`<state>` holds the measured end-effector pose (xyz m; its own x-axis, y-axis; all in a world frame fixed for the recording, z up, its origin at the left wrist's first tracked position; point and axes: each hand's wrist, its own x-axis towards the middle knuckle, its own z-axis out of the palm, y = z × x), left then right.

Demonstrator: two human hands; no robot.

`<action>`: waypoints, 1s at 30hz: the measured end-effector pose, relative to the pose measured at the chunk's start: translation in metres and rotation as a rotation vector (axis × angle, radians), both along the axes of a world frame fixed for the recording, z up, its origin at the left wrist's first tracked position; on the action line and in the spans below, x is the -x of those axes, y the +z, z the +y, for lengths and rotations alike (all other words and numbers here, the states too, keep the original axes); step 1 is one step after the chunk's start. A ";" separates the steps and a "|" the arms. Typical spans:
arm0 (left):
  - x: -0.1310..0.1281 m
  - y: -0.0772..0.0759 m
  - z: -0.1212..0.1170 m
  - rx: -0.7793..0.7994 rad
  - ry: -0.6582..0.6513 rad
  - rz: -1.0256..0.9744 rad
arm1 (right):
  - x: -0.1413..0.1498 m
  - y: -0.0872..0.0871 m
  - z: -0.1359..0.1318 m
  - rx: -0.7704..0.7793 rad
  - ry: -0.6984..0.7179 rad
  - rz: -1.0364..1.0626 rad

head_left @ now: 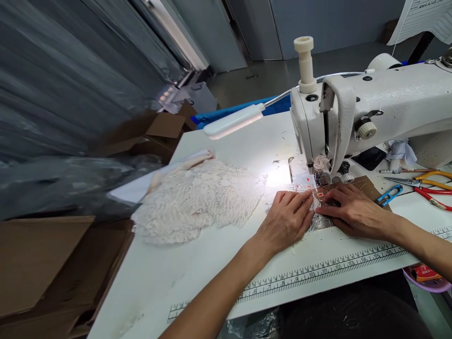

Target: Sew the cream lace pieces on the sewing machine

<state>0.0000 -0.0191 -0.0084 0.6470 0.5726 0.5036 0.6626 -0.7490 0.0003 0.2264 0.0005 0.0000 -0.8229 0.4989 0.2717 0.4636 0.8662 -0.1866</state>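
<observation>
Pressing lace (208, 202), left hand (284, 219) lies flat-fingered; right hand (356, 213) curled (grip unclear); purple basket (437, 286) holds red packet (422, 272)

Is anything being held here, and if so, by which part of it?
Cannot be told: the left grip lies over white lace at the sewing machine, and the right grip appears to touch the lace's edge; whether either pinches it is hidden.

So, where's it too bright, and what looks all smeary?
Head view: glare washes out part of the flat white tabletop beside the white metal sewing machine; head view, far left: the grey pleated curtain looks smeared, the bare left hand clearer.
</observation>
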 end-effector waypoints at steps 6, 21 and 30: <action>-0.003 -0.002 -0.013 0.118 0.121 0.002 | 0.006 -0.002 -0.004 -0.090 -0.028 -0.074; -0.004 0.000 0.026 -0.080 -0.057 0.150 | 0.008 -0.004 -0.002 -0.092 -0.120 -0.113; -0.004 0.001 0.027 -0.052 -0.003 0.086 | 0.008 -0.006 -0.002 -0.064 -0.134 -0.102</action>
